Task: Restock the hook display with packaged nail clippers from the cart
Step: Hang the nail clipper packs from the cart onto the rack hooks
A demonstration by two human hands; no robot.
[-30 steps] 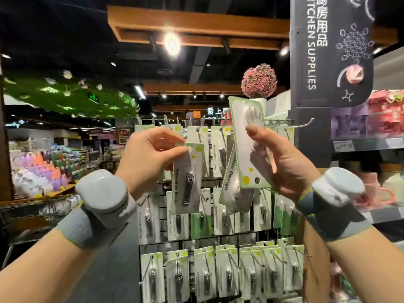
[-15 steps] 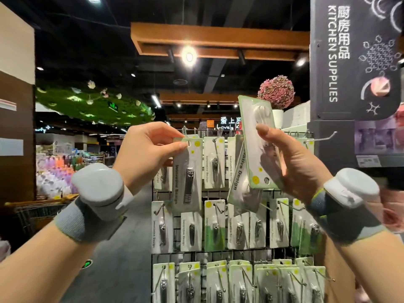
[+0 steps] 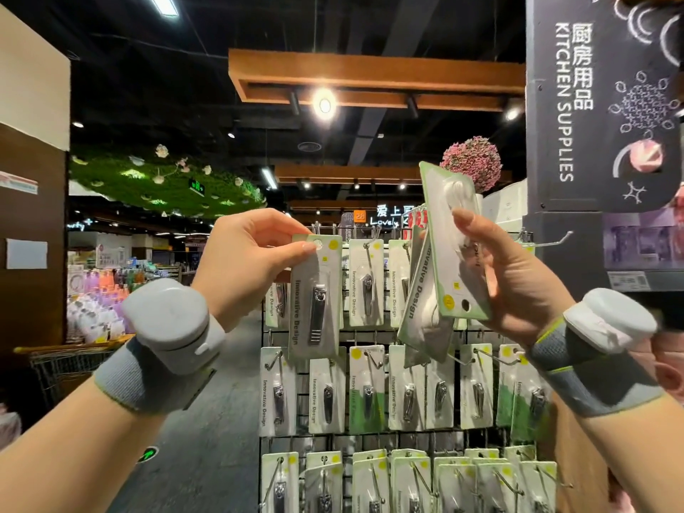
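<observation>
Since half a second ago the left hand (image 3: pixel 248 261) has kept its pinching grip on one nail clipper pack (image 3: pixel 315 296), thumb and forefinger closed on the card's top corner beside its hang hole, now up at the top row of the hook display (image 3: pixel 374 338). The pack is a white, green-edged card with a steel clipper under clear plastic. The right hand (image 3: pixel 518 286) grips a fanned stack of packs (image 3: pixel 448 249), covering several hooks. A Kitchen Supplies sign (image 3: pixel 599 101) hangs above right.

white-and-green clipper packs (image 3: pixel 315 294), yellow dots, grey wristbands (image 3: pixel 148 379)
</observation>
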